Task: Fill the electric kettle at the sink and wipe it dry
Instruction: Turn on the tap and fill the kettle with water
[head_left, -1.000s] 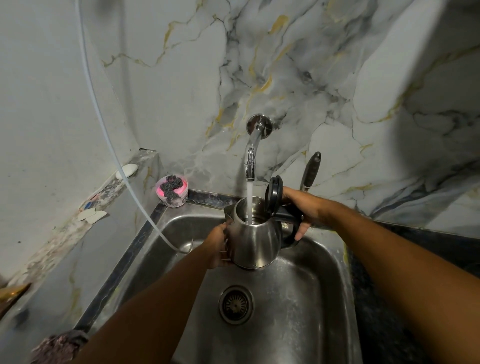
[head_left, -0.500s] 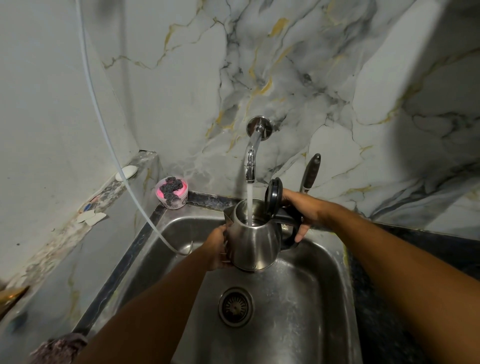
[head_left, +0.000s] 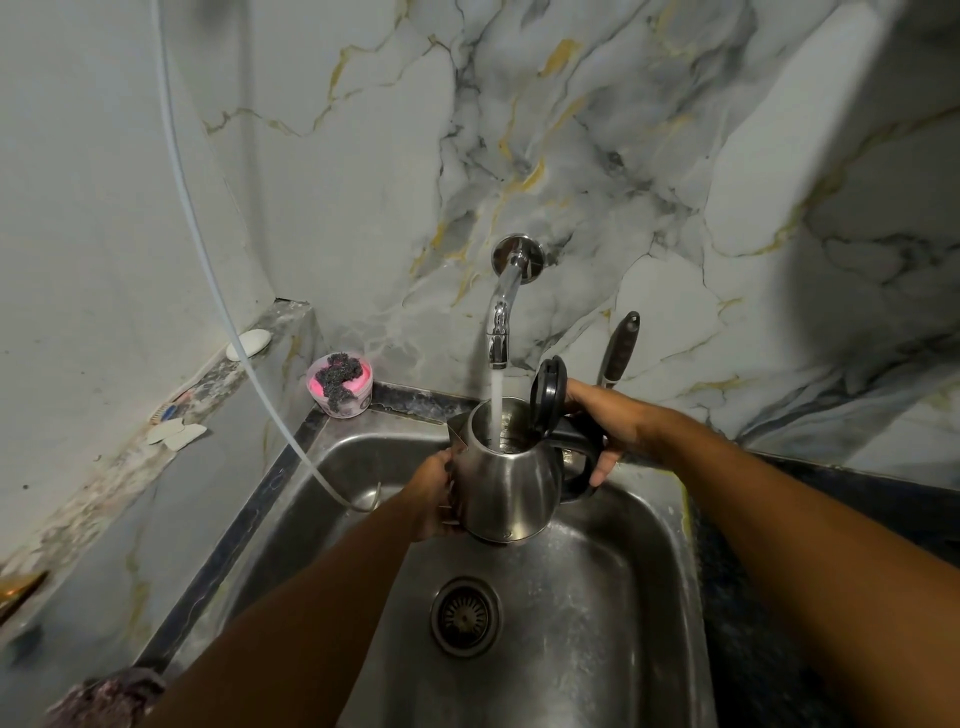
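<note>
A stainless steel electric kettle (head_left: 511, 488) hangs upright over the steel sink (head_left: 639, 597), its black lid (head_left: 548, 395) flipped up. Water runs from the chrome wall tap (head_left: 501, 317) straight into the kettle's mouth. My left hand (head_left: 434, 493) grips the kettle's body on its left side, below the spout. My right hand (head_left: 605, 421) is wrapped around the black handle on the right. The water level inside is hard to judge.
A pink tub with a dark scouring pad (head_left: 340, 382) stands at the sink's back left corner. A thin white hose (head_left: 208, 249) drops into the basin. A black-handled utensil (head_left: 618, 348) leans on the marble wall. A dark cloth (head_left: 111, 696) lies bottom left. The drain (head_left: 466, 616) sits below the kettle.
Almost nothing differs; the kettle stays under the running tap with both hands holding it, shifted only slightly lower in the view.
</note>
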